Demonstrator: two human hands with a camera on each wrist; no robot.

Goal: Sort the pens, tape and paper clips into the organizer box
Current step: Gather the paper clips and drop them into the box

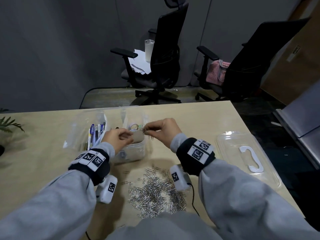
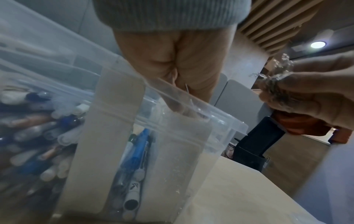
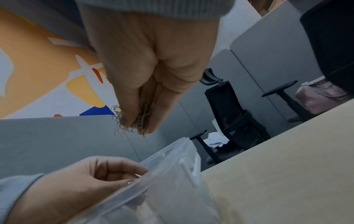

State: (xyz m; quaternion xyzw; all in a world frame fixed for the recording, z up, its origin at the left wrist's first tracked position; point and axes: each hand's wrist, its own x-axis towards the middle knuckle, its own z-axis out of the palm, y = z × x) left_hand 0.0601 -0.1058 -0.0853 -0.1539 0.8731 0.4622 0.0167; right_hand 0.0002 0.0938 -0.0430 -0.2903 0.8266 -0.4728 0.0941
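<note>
A clear organizer box (image 1: 131, 154) stands mid-table. Pens (image 1: 97, 134) fill its left compartment and tape rolls (image 1: 133, 126) lie in a back one. My right hand (image 1: 150, 131) hovers above the box's front compartment and pinches a bunch of paper clips (image 1: 145, 131); the bunch (image 3: 122, 121) dangles from my fingertips. My left hand (image 1: 128, 136) is curled over the same compartment, a thin clip or two pinched at its fingertips (image 3: 134, 174). The left wrist view shows the pens (image 2: 136, 151) through the box wall (image 2: 191, 144). A large pile of loose paper clips (image 1: 155, 193) lies in front of the box.
The box's clear lid (image 1: 230, 148) with a white handle (image 1: 251, 158) lies at the right, near the table's edge. A clear plastic piece (image 1: 71, 135) lies left of the box and plant leaves (image 1: 8, 123) beyond it. Two office chairs (image 1: 164, 58) stand past the far edge.
</note>
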